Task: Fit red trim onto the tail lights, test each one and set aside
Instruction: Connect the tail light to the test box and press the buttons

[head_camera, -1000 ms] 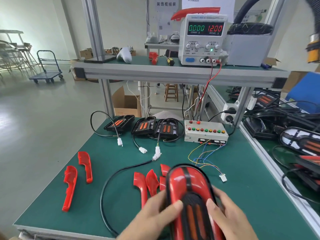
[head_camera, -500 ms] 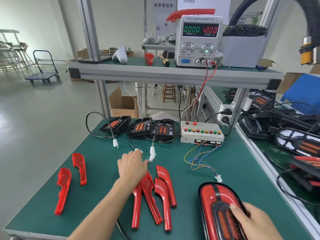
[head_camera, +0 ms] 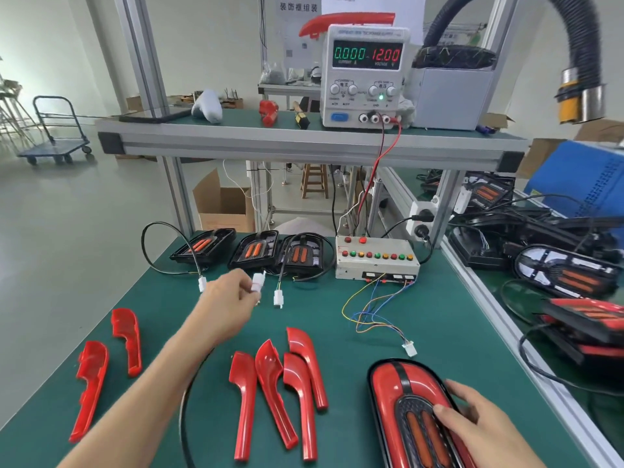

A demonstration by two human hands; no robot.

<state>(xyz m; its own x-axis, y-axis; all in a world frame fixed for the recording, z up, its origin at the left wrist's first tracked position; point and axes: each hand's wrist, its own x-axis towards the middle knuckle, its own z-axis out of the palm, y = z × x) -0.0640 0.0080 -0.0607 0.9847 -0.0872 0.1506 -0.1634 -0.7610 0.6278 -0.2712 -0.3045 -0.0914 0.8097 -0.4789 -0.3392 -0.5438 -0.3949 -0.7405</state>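
Head view, left hand (head_camera: 226, 305): we pinch a white plug (head_camera: 258, 282) in our fingertips, left of the button box (head_camera: 376, 260).
Head view, right hand (head_camera: 472, 423): our flat fingers rest on the tail light (head_camera: 401, 393), grasping nothing.
Tail light: lies on the table (head_camera: 456, 319), nearer us than the button box.
Red trim pieces (head_camera: 280, 383): loose, left of the tail light.

The trims (head_camera: 270, 393) and the tail light (head_camera: 405, 400) are glossy red plastic. The mat (head_camera: 456, 319) is matt green; the frame (head_camera: 304, 143) is brushed metal.
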